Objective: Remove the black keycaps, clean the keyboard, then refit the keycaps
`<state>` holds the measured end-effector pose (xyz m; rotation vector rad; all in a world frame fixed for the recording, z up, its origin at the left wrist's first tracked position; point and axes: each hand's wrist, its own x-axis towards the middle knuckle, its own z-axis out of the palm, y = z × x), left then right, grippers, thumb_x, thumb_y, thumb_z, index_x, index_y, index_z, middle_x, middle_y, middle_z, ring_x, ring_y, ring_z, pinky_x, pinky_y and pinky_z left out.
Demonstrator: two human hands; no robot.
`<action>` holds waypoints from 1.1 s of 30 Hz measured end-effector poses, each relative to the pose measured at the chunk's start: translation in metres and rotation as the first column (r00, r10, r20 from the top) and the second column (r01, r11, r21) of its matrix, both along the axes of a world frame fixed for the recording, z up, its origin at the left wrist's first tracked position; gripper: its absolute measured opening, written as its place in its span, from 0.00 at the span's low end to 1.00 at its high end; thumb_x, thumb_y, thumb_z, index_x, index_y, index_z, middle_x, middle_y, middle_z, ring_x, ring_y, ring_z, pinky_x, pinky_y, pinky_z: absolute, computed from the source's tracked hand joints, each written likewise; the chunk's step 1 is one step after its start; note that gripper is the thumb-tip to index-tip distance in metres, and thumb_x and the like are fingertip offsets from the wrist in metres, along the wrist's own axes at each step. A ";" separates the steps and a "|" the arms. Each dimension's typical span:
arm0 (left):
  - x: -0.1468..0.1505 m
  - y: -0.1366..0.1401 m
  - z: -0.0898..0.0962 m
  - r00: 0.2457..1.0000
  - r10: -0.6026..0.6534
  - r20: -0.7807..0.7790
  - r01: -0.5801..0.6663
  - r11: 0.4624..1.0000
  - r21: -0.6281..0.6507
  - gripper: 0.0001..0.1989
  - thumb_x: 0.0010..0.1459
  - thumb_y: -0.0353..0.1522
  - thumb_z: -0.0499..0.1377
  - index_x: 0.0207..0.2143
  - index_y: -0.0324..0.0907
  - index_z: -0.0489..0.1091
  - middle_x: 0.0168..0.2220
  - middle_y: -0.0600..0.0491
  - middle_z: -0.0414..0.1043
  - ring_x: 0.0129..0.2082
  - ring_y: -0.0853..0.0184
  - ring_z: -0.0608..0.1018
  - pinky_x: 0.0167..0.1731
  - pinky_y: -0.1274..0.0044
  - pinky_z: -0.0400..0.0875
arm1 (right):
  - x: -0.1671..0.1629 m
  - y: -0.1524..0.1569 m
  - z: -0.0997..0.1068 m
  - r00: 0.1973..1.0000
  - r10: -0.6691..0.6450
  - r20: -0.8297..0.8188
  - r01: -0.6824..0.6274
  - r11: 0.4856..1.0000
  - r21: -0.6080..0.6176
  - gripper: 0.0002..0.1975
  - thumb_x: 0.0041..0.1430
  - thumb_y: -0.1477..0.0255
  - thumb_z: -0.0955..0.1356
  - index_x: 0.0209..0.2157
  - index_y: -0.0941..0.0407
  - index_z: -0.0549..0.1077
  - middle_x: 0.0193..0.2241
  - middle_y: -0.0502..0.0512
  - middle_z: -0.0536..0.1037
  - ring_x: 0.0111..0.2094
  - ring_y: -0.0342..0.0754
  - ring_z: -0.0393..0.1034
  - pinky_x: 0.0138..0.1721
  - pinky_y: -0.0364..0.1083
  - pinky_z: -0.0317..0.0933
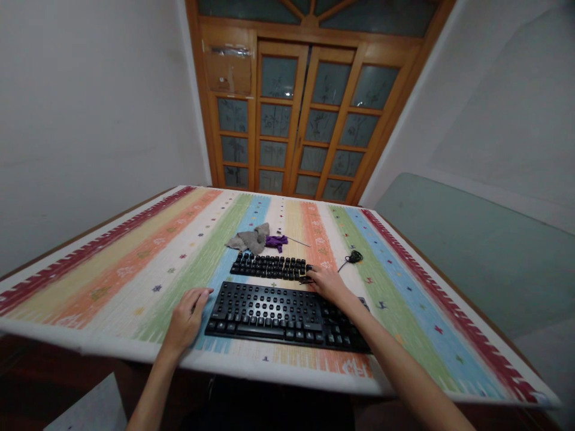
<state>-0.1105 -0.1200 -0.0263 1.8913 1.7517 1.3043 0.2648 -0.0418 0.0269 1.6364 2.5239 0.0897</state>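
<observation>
A black keyboard (265,330) lies near the table's front edge, with many of its upper keycaps off and the bare switches showing. Beyond it, loose black keycaps (269,265) are laid out in rows. My right hand (326,282) reaches over the keyboard's right part to the right end of these rows. Its fingertips are pinched together at a dark keycap there, partly hidden by the fingers. My left hand (188,314) rests on the cloth beside the keyboard's left edge, its fingers loosely bent and apart, holding nothing.
Behind the keycaps lie a grey cloth (249,239), a purple cloth (275,242) and a thin rod (299,241). A coiled black cable (354,257) sits to the right. A striped tablecloth (179,263) covers the table. Wooden glazed doors (309,120) stand beyond.
</observation>
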 end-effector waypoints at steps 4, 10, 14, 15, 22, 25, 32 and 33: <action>0.000 0.001 -0.002 1.000 -0.004 -0.004 0.004 1.000 0.003 0.25 0.64 0.49 0.46 0.37 0.42 0.75 0.39 0.48 0.77 0.43 0.59 0.77 0.51 0.68 0.71 | 0.000 0.000 0.001 1.000 0.008 0.019 -0.008 1.000 -0.010 0.13 0.64 0.75 0.63 0.47 0.57 0.76 0.50 0.63 0.75 0.45 0.55 0.74 0.40 0.46 0.64; -0.001 0.001 -0.002 1.000 -0.013 -0.018 0.013 1.000 0.020 0.24 0.64 0.48 0.46 0.36 0.42 0.74 0.39 0.49 0.77 0.44 0.59 0.77 0.51 0.68 0.71 | 0.000 -0.001 0.001 1.000 -0.006 0.009 0.006 1.000 -0.004 0.15 0.62 0.76 0.63 0.48 0.56 0.75 0.50 0.62 0.75 0.46 0.56 0.73 0.40 0.47 0.64; -0.002 0.001 -0.004 1.000 -0.016 -0.025 0.017 0.999 0.035 0.24 0.64 0.48 0.46 0.36 0.43 0.74 0.39 0.49 0.77 0.43 0.59 0.77 0.50 0.69 0.71 | 0.002 -0.001 0.002 0.999 -0.044 -0.008 0.044 0.999 0.008 0.15 0.62 0.76 0.63 0.48 0.55 0.76 0.48 0.61 0.76 0.44 0.54 0.74 0.40 0.46 0.63; -0.002 0.001 -0.004 1.000 -0.019 -0.025 0.020 0.999 0.037 0.24 0.64 0.48 0.47 0.37 0.42 0.74 0.39 0.49 0.77 0.43 0.60 0.77 0.50 0.69 0.71 | 0.003 -0.001 0.002 0.998 -0.059 -0.007 0.059 0.998 0.015 0.15 0.62 0.75 0.63 0.48 0.55 0.76 0.47 0.61 0.76 0.43 0.54 0.74 0.39 0.46 0.63; -0.002 0.002 -0.007 0.999 -0.034 -0.016 0.034 0.999 0.028 0.23 0.64 0.48 0.48 0.38 0.42 0.74 0.39 0.49 0.77 0.43 0.59 0.77 0.50 0.68 0.70 | 0.010 0.000 0.005 0.997 -0.074 -0.014 0.074 0.996 0.057 0.16 0.62 0.72 0.64 0.50 0.53 0.74 0.44 0.60 0.75 0.41 0.53 0.73 0.36 0.44 0.60; -0.002 0.002 -0.007 0.999 -0.038 -0.010 0.039 0.999 0.018 0.23 0.64 0.48 0.48 0.38 0.42 0.74 0.40 0.48 0.77 0.43 0.59 0.77 0.50 0.68 0.70 | 0.010 0.000 0.003 0.999 -0.021 -0.038 0.022 0.998 0.050 0.14 0.63 0.73 0.64 0.48 0.52 0.76 0.44 0.59 0.75 0.41 0.52 0.73 0.35 0.43 0.59; -0.002 0.001 -0.006 0.999 -0.039 -0.010 0.039 0.999 0.007 0.23 0.63 0.49 0.48 0.37 0.42 0.74 0.40 0.47 0.77 0.43 0.59 0.77 0.50 0.67 0.70 | 0.007 0.005 -0.006 0.998 0.015 -0.062 -0.012 0.999 0.041 0.12 0.63 0.73 0.65 0.46 0.54 0.76 0.44 0.59 0.74 0.41 0.51 0.72 0.35 0.44 0.58; -0.001 0.001 -0.005 0.999 -0.038 -0.010 0.038 0.999 0.007 0.23 0.63 0.49 0.48 0.37 0.42 0.74 0.39 0.48 0.77 0.43 0.59 0.77 0.50 0.67 0.70 | 0.007 0.006 -0.007 0.998 0.012 -0.063 -0.009 0.999 0.040 0.12 0.63 0.73 0.65 0.46 0.55 0.75 0.44 0.60 0.74 0.41 0.51 0.72 0.35 0.44 0.58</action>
